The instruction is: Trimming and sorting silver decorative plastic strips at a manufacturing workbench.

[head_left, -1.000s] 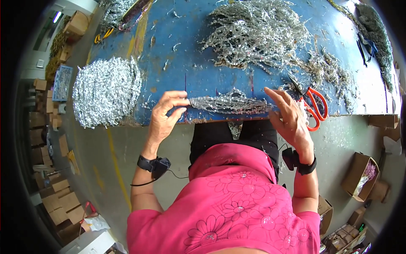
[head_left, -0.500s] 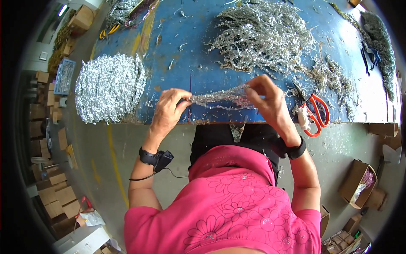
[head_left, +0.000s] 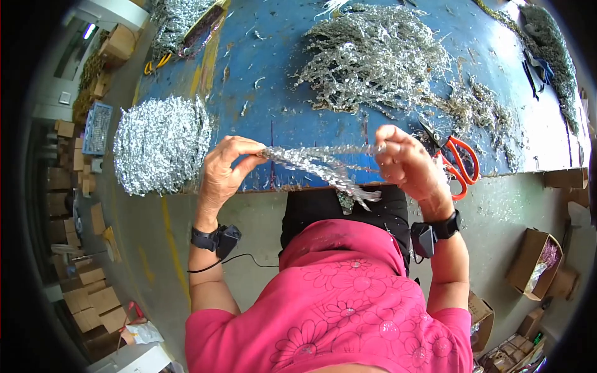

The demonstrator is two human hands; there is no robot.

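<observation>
Between my hands a small bunch of silver tinsel strands (head_left: 317,165) stretches above the front edge of the blue table. My left hand (head_left: 226,164) pinches the bunch at one end with thumb and forefinger. With curled fingers, my right hand (head_left: 407,161) grips a few strands drawn out to the right, while the other loose ends droop over the edge. Close beyond my right hand lie orange-handled scissors (head_left: 461,160), partly hidden by it. A neat silver tinsel bundle (head_left: 163,146) rests left of my left hand.
A large loose heap of silver tinsel (head_left: 376,59) spreads over the blue table (head_left: 249,74), with duller scraps (head_left: 482,112) to its right. Yellow-handled scissors (head_left: 158,64) lie at the far left. Cardboard boxes (head_left: 533,264) stand on the floor at both sides.
My left hand has shifted left and slightly nearer. My right hand has turned and pulled some strands apart from the bunch, whose loose ends now hang down.
</observation>
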